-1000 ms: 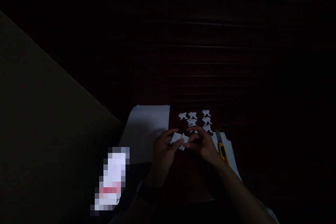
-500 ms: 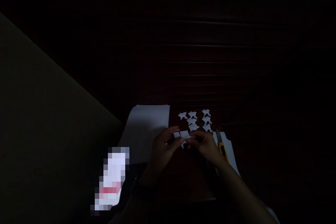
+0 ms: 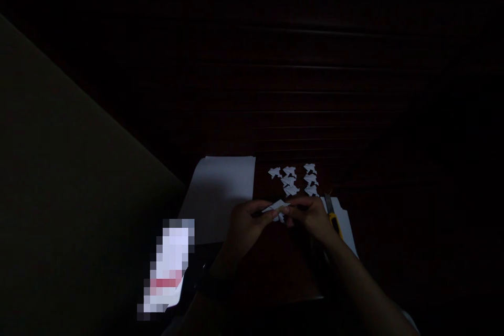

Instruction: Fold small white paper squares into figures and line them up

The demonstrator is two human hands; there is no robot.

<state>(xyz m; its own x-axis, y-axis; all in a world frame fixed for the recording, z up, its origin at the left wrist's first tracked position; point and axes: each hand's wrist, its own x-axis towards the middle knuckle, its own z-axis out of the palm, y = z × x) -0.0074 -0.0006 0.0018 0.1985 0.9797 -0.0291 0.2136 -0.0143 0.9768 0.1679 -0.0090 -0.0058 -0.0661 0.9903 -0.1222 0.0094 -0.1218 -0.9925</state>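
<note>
I see left hand [image 3: 247,224] and right hand [image 3: 310,219], both closed to a pinch, holding one folded paper [image 3: 279,205] — over the tabletop [image 3: 275,273], nearer than the paper figures [image 3: 289,181], left of the knife [image 3: 335,224].

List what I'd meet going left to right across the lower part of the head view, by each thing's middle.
Bright pixelated patch → large white paper → left hand → folded white paper → right hand → yellow cutter
</note>
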